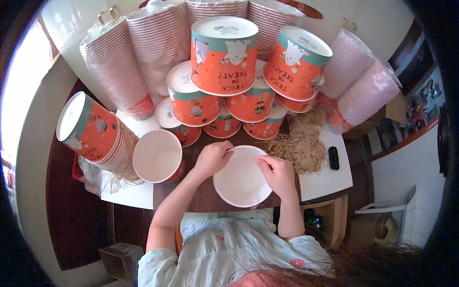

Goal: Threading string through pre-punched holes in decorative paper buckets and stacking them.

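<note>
A round paper bucket (241, 186) with a white inside stands mouth up in front of me at the table's near edge. My left hand (214, 159) is at its far left rim, thumb and fingertips pinched together. Over the right side of the mouth is my right hand (277, 176), its thumb and forefinger also closed in a pinch. Whatever lies between the fingertips of either hand is too small to make out. Beside my left forearm stands a second open paper bucket (158, 155), also white inside. A tangled heap of beige cords (303, 143) lies right of my right hand.
Upside-down orange and green paper buckets (224, 60) are piled in tiers behind the work spot. Tall plastic-wrapped bucket stacks (155, 43) line the back. A tilted stack of nested buckets (100, 129) leans at left. A small black object (333, 158) lies on white board (325, 182) at right.
</note>
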Demonstrator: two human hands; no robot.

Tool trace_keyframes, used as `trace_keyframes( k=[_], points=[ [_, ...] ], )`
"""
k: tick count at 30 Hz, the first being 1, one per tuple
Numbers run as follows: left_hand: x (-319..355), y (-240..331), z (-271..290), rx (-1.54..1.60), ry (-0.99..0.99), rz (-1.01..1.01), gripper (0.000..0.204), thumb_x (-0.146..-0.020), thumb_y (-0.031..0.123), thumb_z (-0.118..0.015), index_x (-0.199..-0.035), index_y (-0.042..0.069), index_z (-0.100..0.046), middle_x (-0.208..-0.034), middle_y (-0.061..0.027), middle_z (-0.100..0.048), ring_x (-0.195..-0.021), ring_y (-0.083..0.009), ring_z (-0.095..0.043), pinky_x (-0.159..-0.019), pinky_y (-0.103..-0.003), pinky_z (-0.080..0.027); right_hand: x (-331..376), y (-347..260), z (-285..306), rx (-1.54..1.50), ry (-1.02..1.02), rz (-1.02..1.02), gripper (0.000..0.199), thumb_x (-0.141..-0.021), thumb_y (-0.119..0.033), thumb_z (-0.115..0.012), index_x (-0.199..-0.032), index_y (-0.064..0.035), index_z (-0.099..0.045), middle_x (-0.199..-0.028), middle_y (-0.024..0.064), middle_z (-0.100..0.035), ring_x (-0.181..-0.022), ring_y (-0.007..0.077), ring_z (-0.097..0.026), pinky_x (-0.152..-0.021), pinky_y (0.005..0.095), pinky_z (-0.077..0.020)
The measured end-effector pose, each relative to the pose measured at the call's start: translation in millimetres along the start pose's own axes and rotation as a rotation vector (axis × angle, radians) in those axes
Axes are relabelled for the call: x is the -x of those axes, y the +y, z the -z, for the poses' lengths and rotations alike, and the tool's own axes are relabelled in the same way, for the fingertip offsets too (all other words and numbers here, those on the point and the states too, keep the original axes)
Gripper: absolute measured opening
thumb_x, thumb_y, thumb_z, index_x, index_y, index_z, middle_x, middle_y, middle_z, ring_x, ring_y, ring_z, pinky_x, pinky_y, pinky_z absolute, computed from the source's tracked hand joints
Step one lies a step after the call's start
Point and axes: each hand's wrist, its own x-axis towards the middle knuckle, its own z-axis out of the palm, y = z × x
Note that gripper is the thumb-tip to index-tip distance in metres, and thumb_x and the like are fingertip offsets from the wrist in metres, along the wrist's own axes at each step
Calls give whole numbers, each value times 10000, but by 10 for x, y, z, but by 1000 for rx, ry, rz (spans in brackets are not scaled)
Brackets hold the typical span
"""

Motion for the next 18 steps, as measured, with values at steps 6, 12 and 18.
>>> trace_keyframes(
  k=[6, 12, 18],
  points=[
    [610, 145, -193, 215, 282, 252, 148, -753, 81, -590, -830, -5, -497, -684, -156, -556, -596, -266, -574, -532, -343, -455, 71, -82, -267, 54, 47, 112, 141, -781, -117, -593, -886, -35, -640, -764, 135, -623, -598, 190, -610, -524, 267, -458],
    [997, 199, -537, 538, 482, 457, 179, -785, 71, -594, -886, 9, -460, -782, -60, -555, -675, -97, -533, -570, -231, -440, 327, 109, -753, -217, -84, -48, 148, -759, -127, -602, -875, -40, -632, -779, 134, -626, -647, 254, -614, -558, 324, -472],
    [1143, 177, -581, 527, 459, 496, 203, -775, 47, -604, -904, 9, -453, -804, -47, -532, -710, -82, -496, -630, -215, -424, 457, 184, -990, -326, -69, -117, 139, -773, -130, -594, -856, -23, -626, -779, 145, -623, -652, 260, -614, -537, 321, -474]
  ],
)
